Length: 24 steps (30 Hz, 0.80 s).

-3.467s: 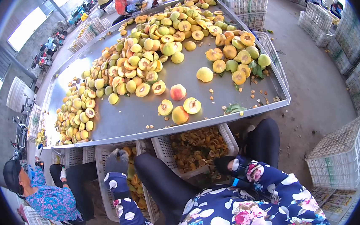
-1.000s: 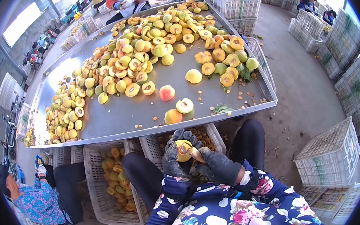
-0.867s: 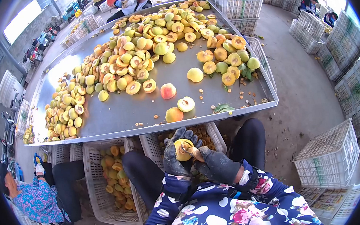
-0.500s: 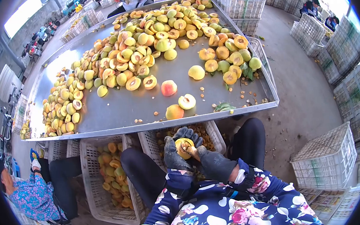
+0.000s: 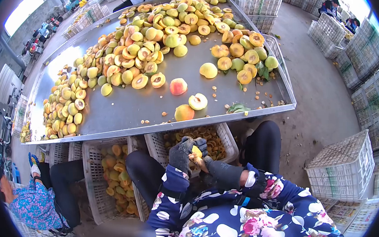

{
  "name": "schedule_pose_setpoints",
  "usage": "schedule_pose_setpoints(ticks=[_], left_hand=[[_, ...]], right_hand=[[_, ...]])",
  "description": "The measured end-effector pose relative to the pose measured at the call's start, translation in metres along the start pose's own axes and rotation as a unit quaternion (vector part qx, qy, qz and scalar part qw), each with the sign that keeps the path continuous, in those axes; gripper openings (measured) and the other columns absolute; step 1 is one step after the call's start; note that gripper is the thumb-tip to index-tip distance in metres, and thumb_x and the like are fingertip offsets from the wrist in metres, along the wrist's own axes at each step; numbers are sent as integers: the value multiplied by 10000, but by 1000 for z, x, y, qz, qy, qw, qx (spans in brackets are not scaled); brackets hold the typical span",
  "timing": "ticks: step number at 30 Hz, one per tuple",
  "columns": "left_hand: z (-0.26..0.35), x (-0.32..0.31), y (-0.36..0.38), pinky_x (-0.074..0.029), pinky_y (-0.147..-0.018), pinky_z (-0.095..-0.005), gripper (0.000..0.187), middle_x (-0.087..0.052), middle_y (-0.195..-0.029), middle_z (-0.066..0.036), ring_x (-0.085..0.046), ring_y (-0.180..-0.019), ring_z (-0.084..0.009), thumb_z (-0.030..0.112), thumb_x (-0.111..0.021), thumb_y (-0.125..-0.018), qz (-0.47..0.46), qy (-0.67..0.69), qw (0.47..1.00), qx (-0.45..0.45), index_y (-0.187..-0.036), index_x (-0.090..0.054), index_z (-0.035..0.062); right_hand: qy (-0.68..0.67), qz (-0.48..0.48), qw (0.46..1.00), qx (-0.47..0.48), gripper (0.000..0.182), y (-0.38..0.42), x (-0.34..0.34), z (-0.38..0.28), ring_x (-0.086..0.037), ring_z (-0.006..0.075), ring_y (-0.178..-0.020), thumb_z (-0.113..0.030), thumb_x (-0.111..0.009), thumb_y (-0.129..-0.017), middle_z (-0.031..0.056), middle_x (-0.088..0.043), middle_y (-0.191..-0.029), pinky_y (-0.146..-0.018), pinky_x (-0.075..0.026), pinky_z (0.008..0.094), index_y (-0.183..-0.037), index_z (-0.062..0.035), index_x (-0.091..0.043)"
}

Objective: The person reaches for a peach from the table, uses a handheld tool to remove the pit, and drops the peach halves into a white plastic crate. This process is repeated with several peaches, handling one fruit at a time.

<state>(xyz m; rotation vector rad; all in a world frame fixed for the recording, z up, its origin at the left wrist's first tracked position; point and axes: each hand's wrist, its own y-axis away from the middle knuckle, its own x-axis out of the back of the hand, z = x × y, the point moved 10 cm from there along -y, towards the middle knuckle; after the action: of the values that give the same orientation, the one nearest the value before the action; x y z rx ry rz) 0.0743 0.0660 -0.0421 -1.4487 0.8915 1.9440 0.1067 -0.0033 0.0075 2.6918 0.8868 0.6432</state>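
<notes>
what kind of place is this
Probably a fruit-processing shed, judging by the metal table heaped with fruit, much of it halved, the tall stacks of plastic crates, and several people at work.

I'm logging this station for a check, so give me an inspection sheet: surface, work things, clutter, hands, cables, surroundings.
Surface: rimmed metal table, heaped with cut fruit.
Job's things: yellow fruit piece in the left hand, tan handle-like object in the right hand.
Clutter: small tan bits and green leaves on the table.
Hands: both dark-gloved, close together.
Cables: nothing seen.
Surroundings: white crate at right, co-worker at left.
</notes>
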Motion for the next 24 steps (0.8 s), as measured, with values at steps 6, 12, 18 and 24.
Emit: schedule_pose_setpoints(ticks=[6,12,18,24], left_hand=[[15,-52,16,-477,-826,-394,327,-554,-1049,-201,-574,-930,-281,188,-414,-886,128,-187,969,-95,-1044,-498,-86],[11,-36,17,-466,-827,-432,417,-562,-1046,-193,-570,-923,-295,305,-376,-898,93,-150,975,-134,-1075,-496,-53],[5,-44,15,-430,-843,-505,502,-549,-1071,-201,-556,-933,-338,379,-326,-897,-4,-55,990,-127,-1097,-476,-56],[2,-28,17,-474,-796,-472,419,-558,-1040,-217,-578,-898,-320,284,-381,-895,74,-72,992,-74,-1083,-487,-75]], right_hand=[[-181,-43,979,-89,309,23,17,-28,-515,185,-439,-112,-458,-835,120,-496,-683,-343,-409,285,-1082,23,-331],[-269,-47,956,-110,260,29,12,-37,-488,124,-414,-138,-489,-835,68,-494,-653,-319,-388,235,-1020,-2,-367],[-434,-93,892,-79,228,27,-1,-44,-448,83,-387,-171,-531,-824,21,-491,-636,-326,-366,192,-969,-18,-443],[-416,-81,901,-88,253,31,-1,-45,-471,91,-396,-166,-525,-814,39,-503,-646,-338,-387,203,-986,-3,-438]])
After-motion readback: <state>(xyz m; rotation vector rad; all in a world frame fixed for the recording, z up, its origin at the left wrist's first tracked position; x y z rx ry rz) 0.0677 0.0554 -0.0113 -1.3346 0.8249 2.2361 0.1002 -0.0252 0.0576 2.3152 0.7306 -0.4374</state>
